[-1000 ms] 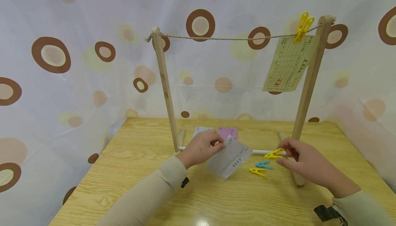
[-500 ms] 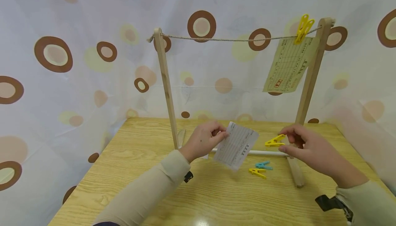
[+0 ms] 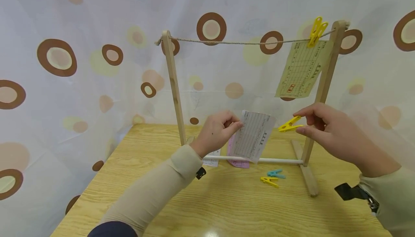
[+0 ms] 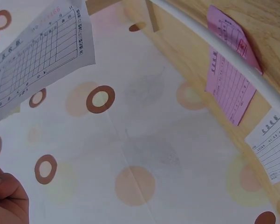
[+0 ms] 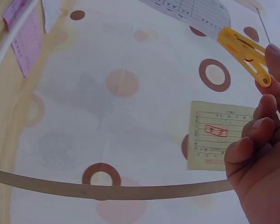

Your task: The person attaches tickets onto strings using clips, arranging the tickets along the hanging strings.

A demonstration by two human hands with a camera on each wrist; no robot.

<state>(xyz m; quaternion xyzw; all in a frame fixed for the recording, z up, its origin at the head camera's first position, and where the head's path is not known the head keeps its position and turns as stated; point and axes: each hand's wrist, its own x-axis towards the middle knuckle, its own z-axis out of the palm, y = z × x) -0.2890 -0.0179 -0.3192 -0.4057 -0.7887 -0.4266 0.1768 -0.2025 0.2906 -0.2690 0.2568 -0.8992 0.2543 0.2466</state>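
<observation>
My left hand (image 3: 217, 132) pinches the left edge of a white printed slip (image 3: 254, 134), which hangs in the air in front of the wooden frame. To its right, my right hand (image 3: 334, 132) holds a yellow clothespin (image 3: 289, 124) between thumb and forefinger, its nose pointing at the slip. In the right wrist view the same clothespin (image 5: 244, 53) shows close up between the fingertips. Above hangs a yellow slip (image 3: 303, 69), fixed to the rope (image 3: 223, 42) by yellow clothespins (image 3: 317, 31) at the right end.
Wooden posts (image 3: 173, 85) carry the rope, with a white bar (image 3: 279, 161) low between them. A pink slip (image 3: 240, 164) and another white slip (image 3: 211, 161) lie by the bar. A blue clothespin (image 3: 275, 173) and a yellow one (image 3: 270, 182) lie on the table (image 3: 227, 208).
Both hands have risen from near the table, the left bringing the white slip up and the right the yellow clothespin. The pink slip behind has come partly back into view.
</observation>
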